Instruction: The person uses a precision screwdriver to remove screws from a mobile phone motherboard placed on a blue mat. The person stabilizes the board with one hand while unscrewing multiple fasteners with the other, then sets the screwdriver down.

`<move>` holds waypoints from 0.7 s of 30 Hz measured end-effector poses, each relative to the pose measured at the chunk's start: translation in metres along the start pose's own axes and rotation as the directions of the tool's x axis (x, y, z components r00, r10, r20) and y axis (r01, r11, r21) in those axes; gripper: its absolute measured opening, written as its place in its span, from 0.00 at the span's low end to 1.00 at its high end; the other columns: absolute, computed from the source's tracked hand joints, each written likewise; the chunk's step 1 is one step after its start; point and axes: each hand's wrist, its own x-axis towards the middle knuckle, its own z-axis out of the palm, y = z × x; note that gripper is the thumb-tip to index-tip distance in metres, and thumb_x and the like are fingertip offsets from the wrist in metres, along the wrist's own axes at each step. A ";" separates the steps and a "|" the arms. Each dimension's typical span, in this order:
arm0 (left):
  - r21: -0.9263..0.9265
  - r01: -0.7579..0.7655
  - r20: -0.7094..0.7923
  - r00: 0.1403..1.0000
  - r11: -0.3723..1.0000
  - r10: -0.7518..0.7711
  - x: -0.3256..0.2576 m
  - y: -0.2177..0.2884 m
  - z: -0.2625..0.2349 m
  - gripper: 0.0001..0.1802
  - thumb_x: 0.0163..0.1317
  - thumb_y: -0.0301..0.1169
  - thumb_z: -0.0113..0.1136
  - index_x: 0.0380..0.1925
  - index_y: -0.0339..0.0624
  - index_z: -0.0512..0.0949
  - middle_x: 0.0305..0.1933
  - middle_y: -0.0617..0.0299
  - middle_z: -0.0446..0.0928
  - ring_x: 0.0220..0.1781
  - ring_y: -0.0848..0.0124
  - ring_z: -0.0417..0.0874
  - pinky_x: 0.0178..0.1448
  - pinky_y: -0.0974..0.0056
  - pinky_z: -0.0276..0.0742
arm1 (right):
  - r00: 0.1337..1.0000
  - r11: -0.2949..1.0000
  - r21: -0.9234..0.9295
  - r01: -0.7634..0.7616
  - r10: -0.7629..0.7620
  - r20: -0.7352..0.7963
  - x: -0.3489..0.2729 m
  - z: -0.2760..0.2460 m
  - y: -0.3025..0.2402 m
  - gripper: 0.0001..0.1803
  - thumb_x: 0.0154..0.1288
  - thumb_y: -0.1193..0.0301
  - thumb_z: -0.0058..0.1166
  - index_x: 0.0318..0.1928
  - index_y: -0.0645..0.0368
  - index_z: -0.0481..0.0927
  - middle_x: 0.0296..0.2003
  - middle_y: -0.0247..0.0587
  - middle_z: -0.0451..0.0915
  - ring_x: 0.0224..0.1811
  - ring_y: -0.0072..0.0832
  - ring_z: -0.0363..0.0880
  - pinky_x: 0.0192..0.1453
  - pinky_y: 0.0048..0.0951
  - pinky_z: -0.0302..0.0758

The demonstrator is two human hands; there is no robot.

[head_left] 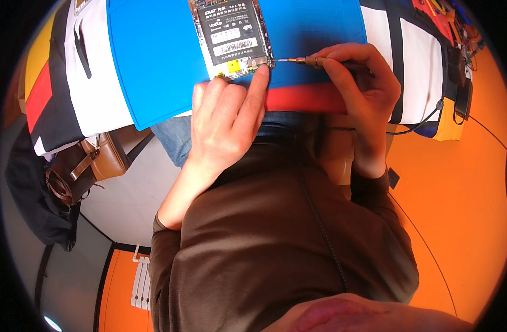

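Observation:
An opened phone (231, 39) lies on a blue mat (154, 55), its inside facing up with a dark battery pack and bare circuit parts at the near end. My left hand (227, 113) rests at that near end, index finger stretched out onto the lower right corner, the other fingers bent over the near edge. Pinched between thumb and fingers of my right hand (367, 77) is a thin precision screwdriver (306, 60). Its shaft points left, and the tip meets the phone's right edge close to my left index fingertip. What lies under my left fingers is hidden.
A patterned cloth (96, 72) covers the table around the mat, with a dark tweezer-like tool (81, 52) on its left. Various coloured items (436, 22) crowd the far right. A black cable (414, 130) hangs at the right edge. A brown bag (107, 157) sits lower left.

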 end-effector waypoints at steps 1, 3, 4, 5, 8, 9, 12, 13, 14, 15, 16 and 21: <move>0.000 -0.003 0.004 1.000 1.000 0.003 0.000 -0.001 0.000 0.27 0.48 0.21 0.75 0.53 0.35 0.88 0.30 0.66 0.64 0.32 0.67 0.68 0.36 0.60 0.60 | 1.000 1.000 -0.011 0.012 -0.012 0.007 0.001 0.000 0.000 0.05 0.70 0.83 0.65 0.44 0.65 0.85 0.41 0.41 0.90 0.44 0.23 0.90 0.52 0.23 0.85; -0.006 -0.016 -0.020 1.000 1.000 0.016 0.001 -0.002 0.002 0.27 0.48 0.21 0.75 0.53 0.36 0.88 0.29 0.66 0.63 0.31 0.68 0.67 0.36 0.61 0.60 | 1.000 1.000 -0.010 0.011 -0.011 0.015 0.001 0.001 0.001 0.04 0.70 0.83 0.65 0.44 0.65 0.85 0.40 0.41 0.91 0.44 0.23 0.90 0.52 0.23 0.85; -0.004 -0.024 -0.030 0.999 1.000 0.023 0.001 -0.003 0.002 0.27 0.47 0.22 0.75 0.52 0.37 0.89 0.29 0.67 0.63 0.31 0.68 0.67 0.36 0.61 0.60 | 1.000 1.000 -0.011 0.014 -0.013 0.018 0.001 0.000 0.000 0.04 0.70 0.83 0.65 0.43 0.65 0.85 0.40 0.41 0.91 0.44 0.23 0.90 0.52 0.23 0.85; -0.016 -0.025 -0.027 0.999 1.000 0.025 0.001 -0.003 0.002 0.27 0.47 0.22 0.75 0.52 0.38 0.89 0.29 0.67 0.63 0.31 0.69 0.67 0.36 0.61 0.60 | 1.000 1.000 -0.022 0.013 -0.013 0.020 0.001 0.000 0.000 0.04 0.70 0.83 0.65 0.43 0.65 0.85 0.40 0.41 0.91 0.44 0.23 0.90 0.52 0.23 0.85; -0.037 -0.030 -0.027 0.999 0.999 0.029 0.000 -0.003 0.001 0.27 0.46 0.23 0.75 0.52 0.40 0.90 0.29 0.68 0.62 0.31 0.70 0.66 0.36 0.62 0.60 | 1.000 0.999 -0.049 0.006 -0.005 0.020 -0.001 -0.001 -0.002 0.04 0.70 0.83 0.65 0.43 0.65 0.85 0.40 0.42 0.91 0.44 0.23 0.90 0.52 0.24 0.85; -0.033 -0.031 -0.029 0.999 0.999 0.030 0.000 -0.003 0.002 0.27 0.46 0.24 0.75 0.52 0.40 0.90 0.29 0.68 0.61 0.31 0.70 0.66 0.36 0.62 0.60 | 1.000 0.999 -0.050 -0.002 0.003 0.015 -0.001 -0.001 -0.002 0.04 0.70 0.83 0.65 0.43 0.65 0.85 0.40 0.42 0.91 0.44 0.24 0.90 0.52 0.24 0.86; -0.023 -0.030 -0.032 0.999 0.999 0.029 0.000 -0.003 0.003 0.27 0.46 0.24 0.74 0.52 0.41 0.90 0.29 0.68 0.61 0.31 0.70 0.66 0.36 0.63 0.60 | 1.000 0.999 -0.041 -0.005 0.005 0.014 -0.001 -0.001 -0.002 0.04 0.70 0.83 0.65 0.43 0.65 0.85 0.40 0.43 0.91 0.44 0.24 0.91 0.52 0.25 0.86; -0.016 -0.029 -0.031 0.999 0.999 0.029 0.000 -0.003 0.003 0.28 0.46 0.24 0.74 0.52 0.41 0.90 0.29 0.68 0.61 0.31 0.70 0.66 0.36 0.63 0.60 | 1.000 0.999 -0.034 -0.002 0.003 0.016 -0.001 -0.001 -0.002 0.04 0.70 0.83 0.65 0.43 0.65 0.85 0.40 0.43 0.91 0.44 0.24 0.91 0.52 0.25 0.86; -0.019 -0.028 -0.027 0.999 0.999 0.028 0.000 -0.004 0.002 0.27 0.46 0.24 0.74 0.52 0.41 0.90 0.29 0.68 0.61 0.31 0.70 0.66 0.36 0.63 0.60 | 1.000 0.999 -0.033 -0.004 0.005 0.017 -0.001 -0.001 -0.002 0.04 0.70 0.83 0.65 0.43 0.65 0.85 0.40 0.43 0.91 0.44 0.24 0.91 0.52 0.25 0.86; -0.019 -0.027 -0.022 0.999 0.999 0.027 0.000 -0.004 0.002 0.27 0.46 0.24 0.74 0.52 0.41 0.90 0.29 0.68 0.61 0.31 0.70 0.65 0.36 0.62 0.59 | 1.000 0.999 -0.032 -0.006 0.006 0.018 -0.001 -0.001 -0.002 0.04 0.70 0.82 0.65 0.43 0.65 0.85 0.40 0.43 0.91 0.44 0.24 0.91 0.52 0.25 0.86; -0.017 -0.026 -0.016 1.000 1.000 0.026 0.000 -0.004 0.002 0.27 0.46 0.24 0.74 0.52 0.41 0.90 0.29 0.68 0.61 0.31 0.70 0.65 0.35 0.62 0.59 | 1.000 1.000 -0.030 -0.008 0.009 0.019 -0.001 0.000 -0.002 0.04 0.70 0.82 0.65 0.43 0.65 0.85 0.40 0.43 0.91 0.44 0.25 0.91 0.52 0.25 0.86; -0.026 -0.024 -0.012 1.000 0.999 0.023 0.000 -0.004 0.001 0.27 0.46 0.24 0.74 0.52 0.41 0.90 0.29 0.68 0.61 0.31 0.70 0.66 0.35 0.62 0.59 | 1.000 0.998 -0.055 -0.012 0.012 0.011 -0.001 0.000 -0.003 0.04 0.70 0.82 0.66 0.43 0.65 0.85 0.40 0.42 0.91 0.44 0.24 0.91 0.52 0.25 0.86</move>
